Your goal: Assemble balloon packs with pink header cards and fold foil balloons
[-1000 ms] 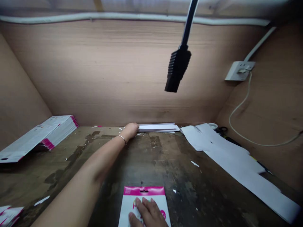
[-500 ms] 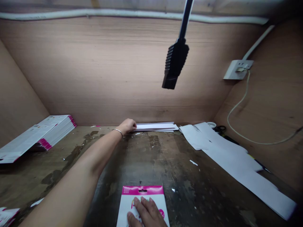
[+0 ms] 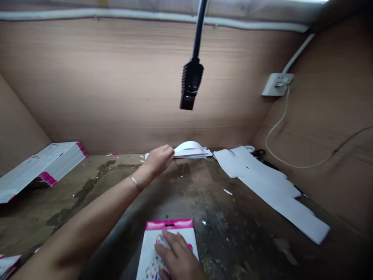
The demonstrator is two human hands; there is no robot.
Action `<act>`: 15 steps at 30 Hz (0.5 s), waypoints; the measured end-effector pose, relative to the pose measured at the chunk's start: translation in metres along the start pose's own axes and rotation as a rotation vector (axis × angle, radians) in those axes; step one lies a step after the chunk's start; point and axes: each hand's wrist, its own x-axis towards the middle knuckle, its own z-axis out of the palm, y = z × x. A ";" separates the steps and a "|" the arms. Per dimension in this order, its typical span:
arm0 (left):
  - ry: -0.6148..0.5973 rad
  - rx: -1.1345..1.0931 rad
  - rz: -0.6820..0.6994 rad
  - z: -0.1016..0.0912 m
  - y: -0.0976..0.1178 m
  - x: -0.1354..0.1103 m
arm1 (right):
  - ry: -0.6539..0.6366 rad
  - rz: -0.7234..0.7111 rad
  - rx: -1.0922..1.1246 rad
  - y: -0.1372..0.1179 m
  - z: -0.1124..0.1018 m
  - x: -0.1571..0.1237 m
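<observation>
My left hand [image 3: 159, 158] is reached out to the back of the table, its fingers closed on the end of a white paper strip [image 3: 190, 145]. The strip bows upward over a low pile of white strips [image 3: 195, 155] by the back wall. Close to me, my right hand [image 3: 179, 254] lies with fingers spread on a flat white package [image 3: 145, 252]. This package has a pink top band with a hang slot and colourful dots on its front.
A stack of pink-edged printed packages [image 3: 55, 155] lies at the left. White paper sheets [image 3: 262, 186] stretch along the right, near scissors [image 3: 258, 153] and a tape roll [image 3: 250, 148]. A black plug [image 3: 190, 83] hangs from above. A socket [image 3: 278, 84] is on the wall.
My left hand has drawn back a little from the pile, and one strip now arches up from it. My right hand stays on the package. The whole view has shifted slightly.
</observation>
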 end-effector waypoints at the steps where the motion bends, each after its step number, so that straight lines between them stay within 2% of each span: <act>1: 0.018 -0.015 0.065 -0.009 0.019 -0.014 | 0.042 -0.028 0.024 -0.004 -0.017 0.009; 3: 0.064 -0.048 0.242 -0.028 0.055 -0.047 | 0.186 -0.112 0.022 -0.009 -0.058 0.029; 5: 0.194 -0.058 0.467 -0.045 0.082 -0.080 | 0.276 -0.090 -0.066 -0.008 -0.096 0.047; 7: 0.256 -0.054 0.590 -0.061 0.101 -0.108 | 0.099 0.093 -0.079 -0.003 -0.124 0.058; 8: 0.244 -0.058 0.598 -0.067 0.106 -0.120 | -0.065 0.201 0.010 0.000 -0.132 0.059; 10: 0.191 -0.096 0.573 -0.078 0.113 -0.139 | -0.398 0.383 0.315 0.004 -0.140 0.056; 11: 0.167 -0.140 0.539 -0.082 0.115 -0.147 | -0.509 0.444 0.483 0.005 -0.141 0.052; 12: 0.159 -0.204 0.470 -0.085 0.117 -0.153 | -0.560 0.490 0.621 0.005 -0.141 0.048; 13: 0.166 -0.285 0.350 -0.087 0.119 -0.159 | -0.556 0.533 0.710 0.005 -0.142 0.043; 15: 0.159 -0.519 -0.026 -0.088 0.123 -0.167 | -0.492 0.609 0.752 0.005 -0.144 0.036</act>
